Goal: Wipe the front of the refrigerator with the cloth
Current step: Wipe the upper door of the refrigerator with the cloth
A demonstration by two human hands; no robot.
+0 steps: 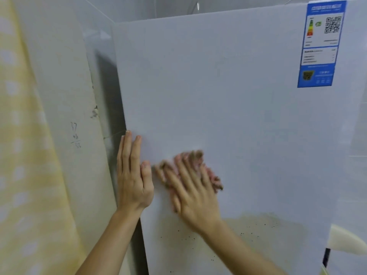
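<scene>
The white refrigerator front fills most of the view. My right hand lies flat with spread fingers on a pink and brown cloth, pressing it against the door; the hand and cloth are motion-blurred. My left hand rests flat with straight fingers on the door's left edge, just left of the cloth. Below my hands the door carries a yellowish stain with dark specks.
A blue energy label is stuck at the door's upper right. A dark gap separates the refrigerator from a cream wall with pencilled numbers. A yellow patterned curtain hangs far left. A pale object shows at the lower right.
</scene>
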